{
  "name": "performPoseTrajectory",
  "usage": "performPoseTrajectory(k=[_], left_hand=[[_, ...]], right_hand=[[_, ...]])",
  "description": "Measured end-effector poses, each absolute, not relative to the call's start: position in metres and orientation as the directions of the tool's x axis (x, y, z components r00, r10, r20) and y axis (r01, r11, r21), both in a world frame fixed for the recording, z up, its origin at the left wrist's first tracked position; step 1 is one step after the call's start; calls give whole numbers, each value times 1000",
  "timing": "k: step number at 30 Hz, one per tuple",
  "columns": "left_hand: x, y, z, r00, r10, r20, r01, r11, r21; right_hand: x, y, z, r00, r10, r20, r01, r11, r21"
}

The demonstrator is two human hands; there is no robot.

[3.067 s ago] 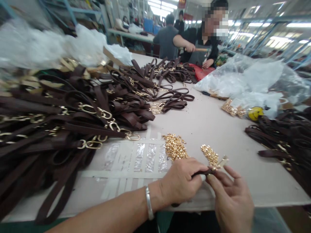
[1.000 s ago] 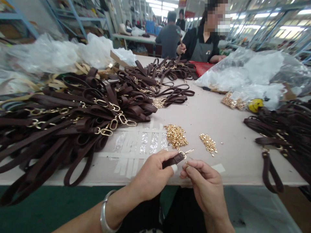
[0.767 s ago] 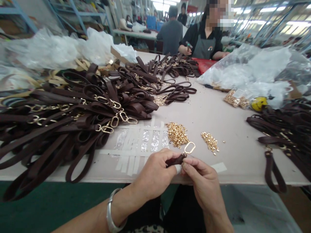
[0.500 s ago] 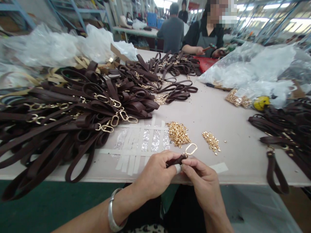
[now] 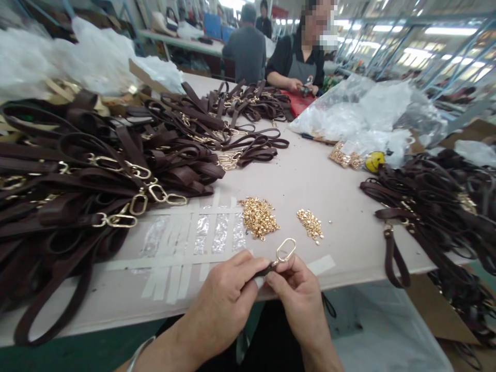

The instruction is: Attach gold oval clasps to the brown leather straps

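Observation:
Near the table's front edge, my left hand [image 5: 228,294] is closed on the end of a dark brown strap [image 5: 264,270]. A gold oval ring [image 5: 286,250] stands out from that strap end, above the fingers. My right hand [image 5: 298,294] is closed at the same strap end, its thumb and fingers pinched just below the ring; whether it holds a small part is hidden. Beyond the hands lie a larger pile of small gold pieces [image 5: 259,218] and a smaller pile [image 5: 309,226] to its right.
Brown straps with gold rings [image 5: 155,150] heap up on the left, and more straps [image 5: 434,201] lie on the right. Pale tape strips [image 5: 186,253] stick to the table [image 5: 306,181]. Plastic bags [image 5: 356,113] lie farther back, near a person in a dark apron [image 5: 298,62].
The view has swung right, so the scene sits farther left. The ring is tilted more upright between my hands. The person across the table has lowered the hammer-like tool.

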State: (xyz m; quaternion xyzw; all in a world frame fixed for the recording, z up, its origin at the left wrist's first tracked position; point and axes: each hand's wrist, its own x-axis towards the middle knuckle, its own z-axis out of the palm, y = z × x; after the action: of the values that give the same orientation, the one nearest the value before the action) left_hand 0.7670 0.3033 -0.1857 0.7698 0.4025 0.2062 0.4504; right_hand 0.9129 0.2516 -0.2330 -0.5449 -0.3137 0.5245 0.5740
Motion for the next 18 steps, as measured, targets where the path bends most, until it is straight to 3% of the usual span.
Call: performPoseTrajectory(k=[5, 8, 10, 12, 15, 18], left_hand=[[777, 308, -185, 562, 821, -97, 399, -167, 902], [779, 312, -184, 561, 798, -218, 360, 2, 933], [776, 314, -184, 533, 798, -282, 367, 83, 927], [773, 317, -185, 490, 817, -305, 368, 124, 922], [769, 320, -185, 462, 828, -318, 348, 160, 924], [769, 323, -185, 447, 832, -329, 339, 182, 923]], right_hand=[[933, 257, -227, 222, 963, -153, -14, -154, -988], [966, 260, -228, 330, 944, -31, 324, -144, -935], [991, 262, -233, 460, 880, 115, 589, -206, -781], [1010, 263, -241, 476, 845, 243, 771, -268, -578], [1022, 266, -252, 357, 873, 333, 914, -253, -316], [1023, 268, -256, 255, 894, 368, 962, -199, -185]])
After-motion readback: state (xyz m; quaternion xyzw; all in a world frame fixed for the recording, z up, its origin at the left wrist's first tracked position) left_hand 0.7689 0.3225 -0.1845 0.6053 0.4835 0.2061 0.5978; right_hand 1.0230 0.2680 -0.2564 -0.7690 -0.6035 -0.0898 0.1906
